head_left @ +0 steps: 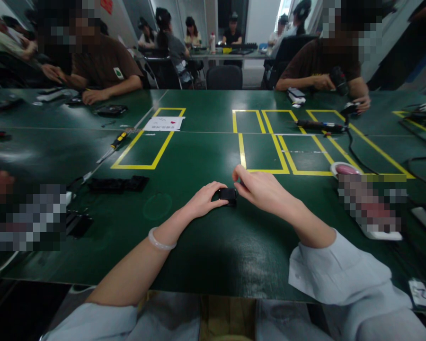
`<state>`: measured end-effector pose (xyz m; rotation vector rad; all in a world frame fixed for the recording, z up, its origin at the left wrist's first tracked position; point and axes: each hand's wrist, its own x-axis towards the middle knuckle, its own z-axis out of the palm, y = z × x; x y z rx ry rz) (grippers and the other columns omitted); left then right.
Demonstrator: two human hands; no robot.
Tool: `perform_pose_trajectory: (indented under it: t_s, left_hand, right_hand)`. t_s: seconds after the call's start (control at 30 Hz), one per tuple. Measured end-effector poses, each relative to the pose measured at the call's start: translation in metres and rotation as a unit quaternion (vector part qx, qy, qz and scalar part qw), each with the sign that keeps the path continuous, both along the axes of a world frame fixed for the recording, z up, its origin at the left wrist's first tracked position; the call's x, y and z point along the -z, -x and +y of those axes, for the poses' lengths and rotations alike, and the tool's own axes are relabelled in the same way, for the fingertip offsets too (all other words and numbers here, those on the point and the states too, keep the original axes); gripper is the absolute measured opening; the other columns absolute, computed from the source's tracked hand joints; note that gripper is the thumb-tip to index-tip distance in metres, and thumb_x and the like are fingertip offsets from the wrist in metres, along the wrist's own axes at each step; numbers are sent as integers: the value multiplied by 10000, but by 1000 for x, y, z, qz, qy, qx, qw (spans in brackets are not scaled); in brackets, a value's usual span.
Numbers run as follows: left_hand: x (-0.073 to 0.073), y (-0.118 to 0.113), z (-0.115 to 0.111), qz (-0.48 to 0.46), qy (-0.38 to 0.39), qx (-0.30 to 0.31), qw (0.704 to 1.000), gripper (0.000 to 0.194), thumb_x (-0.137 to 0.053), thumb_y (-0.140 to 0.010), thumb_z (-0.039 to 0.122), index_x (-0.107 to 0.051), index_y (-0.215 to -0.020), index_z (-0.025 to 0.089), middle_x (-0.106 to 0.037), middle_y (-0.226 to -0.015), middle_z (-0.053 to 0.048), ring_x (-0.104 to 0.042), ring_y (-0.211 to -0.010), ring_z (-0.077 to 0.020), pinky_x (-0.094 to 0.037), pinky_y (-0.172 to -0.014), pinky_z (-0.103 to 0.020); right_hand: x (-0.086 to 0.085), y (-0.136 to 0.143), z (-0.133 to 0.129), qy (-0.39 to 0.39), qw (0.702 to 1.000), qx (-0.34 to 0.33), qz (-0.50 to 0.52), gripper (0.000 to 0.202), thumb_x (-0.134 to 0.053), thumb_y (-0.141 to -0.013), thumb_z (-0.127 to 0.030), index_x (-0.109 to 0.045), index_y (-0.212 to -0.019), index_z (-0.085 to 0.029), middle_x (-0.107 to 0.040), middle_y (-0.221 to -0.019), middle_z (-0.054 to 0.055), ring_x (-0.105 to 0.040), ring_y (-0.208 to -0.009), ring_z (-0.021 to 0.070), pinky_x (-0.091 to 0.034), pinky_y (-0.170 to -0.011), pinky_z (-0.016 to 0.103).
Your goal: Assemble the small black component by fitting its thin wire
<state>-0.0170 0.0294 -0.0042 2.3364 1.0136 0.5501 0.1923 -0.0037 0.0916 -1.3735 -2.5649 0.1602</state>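
A small black box-shaped part (227,195) rests on the green table, in the middle ahead of me. My left hand (208,199) grips its left end, thumb along the near side and fingers on the far side. A pale bangle (161,240) circles my left wrist. Just right of the part, my right hand (261,189) is raised slightly with its fingers curled together. Whatever those fingertips may pinch is too small or hidden to make out.
Black plastic strips (119,183) lie left on the green table (213,251). A yellow-handled tool (119,140) and a paper sheet (164,123) are beyond. Yellow tape marks rectangles. A white tray (381,234) stands right; a co-worker (321,61) holds a power driver (339,81).
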Motion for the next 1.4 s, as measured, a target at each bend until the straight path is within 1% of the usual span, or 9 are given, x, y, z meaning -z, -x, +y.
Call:
perform_pose_trajectory:
  t_s: [0.1,0.23,0.43,0.6,0.8,0.97,1.17,1.33,1.4]
  left_hand:
    - [0,0,0,-3,-5,1,1000,386,-586,-859,451,-538,-1150,201,-593,-1097,-59,-569,-1014,-234,-443,-887,-353]
    - [2,0,1,-1,-5,4,1000,379,-576,-865,455,-544,-1144,199,-597,-1068,-61,-570,-993,-233,-445,-882,-357]
    - [0,0,1,-7,1,7,1000,373,-576,-866,443,-537,-1150,204,-595,-1100,-66,-566,-1023,-238,-440,-893,-361]
    - [-1,0,0,2,2,4,1000,374,-573,-866,450,-538,-1144,202,-599,-1068,-68,-571,-1000,-243,-447,-877,-367]
    - [-2,0,0,-5,7,3,1000,385,-573,-861,461,-534,-1154,214,-596,-1095,-65,-570,-1014,-245,-447,-891,-372]
    - [-1,0,0,-4,7,2,1000,393,-569,-862,470,-540,-1152,205,-598,-1071,-66,-570,-992,-242,-450,-878,-368]
    - [-1,0,0,-7,1,2,1000,392,-582,-856,454,-543,-1156,205,-602,-1069,-67,-571,-988,-239,-444,-878,-365]
    - [-1,-1,0,-4,5,1,1000,372,-582,-857,453,-551,-1132,204,-602,-1051,-66,-569,-983,-243,-443,-883,-373]
    - [0,-1,1,-2,5,0,1000,377,-581,-860,452,-544,-1143,205,-599,-1050,-68,-571,-978,-242,-446,-878,-372]
  right_hand:
    - [-1,1,-1,-8,1000,3,7,181,-386,-927,-276,-453,-1071,-190,-647,-762,16,-566,-636,153,-240,-541,247]
    - [0,1,0,-16,1000,15,-13,235,-354,-955,-381,-480,-1021,-193,-641,-727,19,-571,-631,158,-236,-542,250]
    - [-1,2,-1,-17,1000,14,-14,188,-377,-922,-268,-466,-1068,-192,-655,-757,16,-570,-629,152,-238,-547,254]
    - [-2,2,-1,-14,1000,13,-21,221,-344,-946,-343,-477,-1033,-190,-647,-728,22,-568,-622,160,-232,-540,256]
    - [-2,2,-1,-7,1000,13,-14,195,-378,-916,-274,-459,-1074,-195,-653,-751,18,-567,-626,155,-235,-545,252]
    - [-2,2,-1,-9,1000,15,-15,222,-351,-951,-367,-477,-1024,-199,-636,-714,13,-565,-618,159,-230,-537,250]
    - [-3,1,-3,4,1000,-1,4,190,-376,-923,-269,-462,-1074,-192,-641,-748,11,-568,-638,152,-250,-550,250]
    - [-3,2,-1,7,1000,9,-1,248,-353,-958,-402,-489,-1007,-200,-636,-724,17,-575,-643,158,-257,-557,247]
    - [-2,2,0,7,1000,11,-9,241,-347,-962,-389,-493,-996,-201,-633,-714,17,-571,-634,156,-253,-554,247]
